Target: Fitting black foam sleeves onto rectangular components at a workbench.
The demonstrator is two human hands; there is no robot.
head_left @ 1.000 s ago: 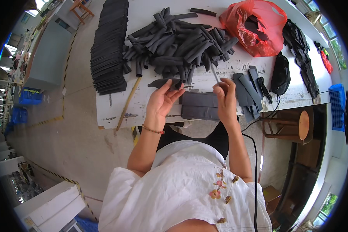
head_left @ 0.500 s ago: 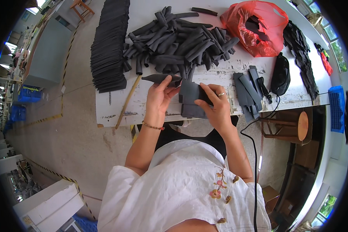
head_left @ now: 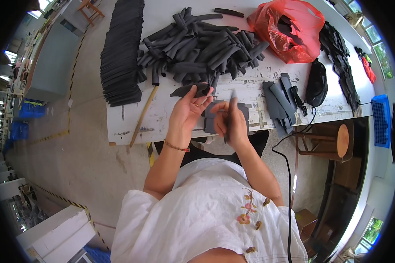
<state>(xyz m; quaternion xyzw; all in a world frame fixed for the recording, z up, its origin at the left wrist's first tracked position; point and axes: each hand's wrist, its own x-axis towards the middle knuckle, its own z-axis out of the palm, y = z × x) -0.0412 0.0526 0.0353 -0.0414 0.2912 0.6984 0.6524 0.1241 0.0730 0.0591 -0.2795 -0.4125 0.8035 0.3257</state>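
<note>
My left hand (head_left: pixel 185 111) pinches a dark grey fabric piece, curled into a tube (head_left: pixel 183 91), just in front of the heap. Close beside it, my right hand (head_left: pixel 235 127) grips a flat dark grey fabric piece (head_left: pixel 233 105), turned edge-on and slightly blurred. Under and behind the right hand, more flat dark pieces (head_left: pixel 210 124) lie at the table's near edge, partly hidden by it. Beyond both hands spreads a loose heap of rolled dark fabric tubes (head_left: pixel 193 52).
A long row of stacked dark pieces (head_left: pixel 121 57) runs along the left, near a wooden stick (head_left: pixel 143 116). To the right are loose grey strips (head_left: pixel 277 103), a black pouch (head_left: pixel 317 83) with a cable, and a red plastic bag (head_left: pixel 309 26). A wooden stool (head_left: pixel 341 140) stands at lower right.
My right hand has turned its flat piece from face-up to edge-on and drawn slightly away from the left hand. The left hand has tilted its curled piece, showing the tube's opening.
</note>
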